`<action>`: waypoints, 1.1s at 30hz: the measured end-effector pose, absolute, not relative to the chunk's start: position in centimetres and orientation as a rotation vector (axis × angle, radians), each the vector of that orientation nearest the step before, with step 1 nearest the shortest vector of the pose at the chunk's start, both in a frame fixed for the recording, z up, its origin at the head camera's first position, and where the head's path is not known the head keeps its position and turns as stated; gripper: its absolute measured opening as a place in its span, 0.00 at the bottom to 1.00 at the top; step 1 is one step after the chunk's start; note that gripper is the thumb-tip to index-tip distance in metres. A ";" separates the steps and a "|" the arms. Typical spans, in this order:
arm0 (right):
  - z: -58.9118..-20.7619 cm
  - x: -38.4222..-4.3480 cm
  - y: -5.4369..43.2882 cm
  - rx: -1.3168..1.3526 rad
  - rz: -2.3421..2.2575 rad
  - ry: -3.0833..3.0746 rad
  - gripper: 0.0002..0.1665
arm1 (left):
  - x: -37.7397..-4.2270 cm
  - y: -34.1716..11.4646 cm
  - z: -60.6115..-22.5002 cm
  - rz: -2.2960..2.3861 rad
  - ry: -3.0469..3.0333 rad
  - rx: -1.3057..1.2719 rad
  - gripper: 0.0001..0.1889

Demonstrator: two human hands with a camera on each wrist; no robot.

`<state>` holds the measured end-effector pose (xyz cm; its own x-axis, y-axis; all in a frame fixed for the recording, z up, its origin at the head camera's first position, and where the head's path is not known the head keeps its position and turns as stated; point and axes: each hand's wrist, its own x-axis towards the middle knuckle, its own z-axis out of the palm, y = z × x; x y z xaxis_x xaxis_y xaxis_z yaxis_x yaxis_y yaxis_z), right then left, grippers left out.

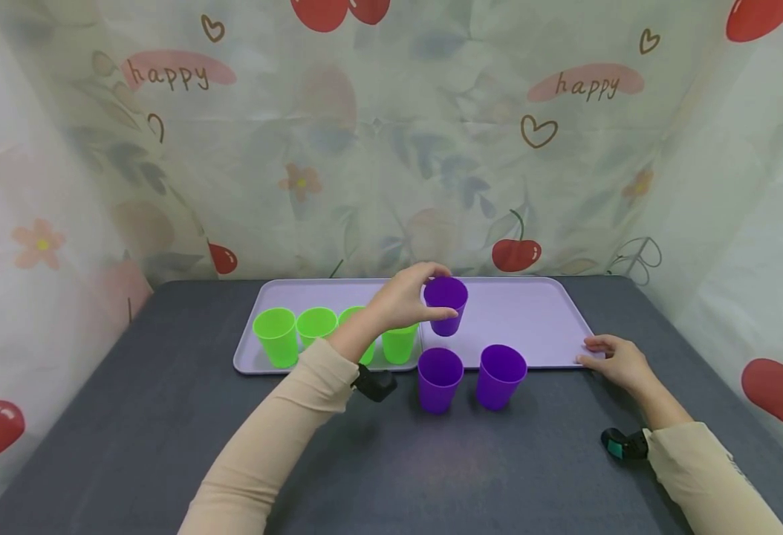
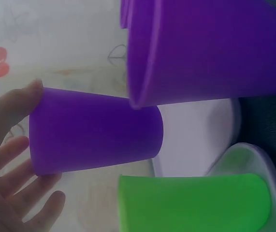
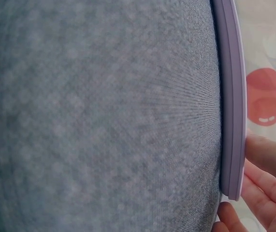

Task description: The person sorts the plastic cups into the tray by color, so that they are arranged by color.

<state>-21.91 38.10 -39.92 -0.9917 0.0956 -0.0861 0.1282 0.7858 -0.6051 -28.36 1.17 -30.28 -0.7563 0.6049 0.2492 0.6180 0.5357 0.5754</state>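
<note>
left hand (image 1: pixel 406 297) pinches a purple cup (image 1: pixel 446 296) near its rim, thumb on the near side, the remaining fingers loosely spread round the far side. from where i stand, that cup is upright over the left end of the right tray (image 1: pixel 518 319), though i cannot tell whether its base touches. the right hand (image 1: pixel 617 362) grips that tray's near right corner between thumb and fingers. just in front, a pair of matching cups (image 1: pixel 438 386) stand upright, slightly apart, on the dark table (image 1: pixel 518 461). beside it, the left tray (image 1: pixel 325 293) bears four green cups (image 1: pixel 275 340) in a row, the third partly hidden by the left arm. patterned cloth (image 1: pixel 378 96) hangs behind everything.
</note>
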 end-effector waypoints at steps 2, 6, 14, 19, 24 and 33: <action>-39.9 -21.9 38.1 0.179 -0.993 2.920 0.34 | -28.4 1.3 -30.7 -1.019 -2.756 -1.089 0.31; -39.8 -21.9 38.1 0.175 -0.991 2.925 0.34 | -28.6 1.5 -31.5 -0.977 -2.792 -1.080 0.32; -39.8 -22.0 38.1 0.178 -0.971 2.933 0.34 | -28.9 1.8 -32.9 -0.879 -2.782 -1.104 0.31; -39.7 -21.9 38.1 0.165 -0.968 2.935 0.34 | -29.0 1.9 -33.5 -0.832 -2.763 -1.114 0.30; -39.9 -22.0 38.2 0.167 -0.971 2.939 0.34 | -29.0 2.1 -33.8 -0.795 -2.777 -1.116 0.30; -40.5 -22.4 38.9 0.153 -1.001 2.966 0.38 | -28.8 2.3 -34.2 -0.770 -2.820 -1.082 0.30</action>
<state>-22.36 38.90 -40.54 -0.9952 0.0901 -0.0385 0.0950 0.7911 -0.6042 -28.85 2.29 -34.18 -0.7589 0.6218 0.1936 0.6339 0.6373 0.4382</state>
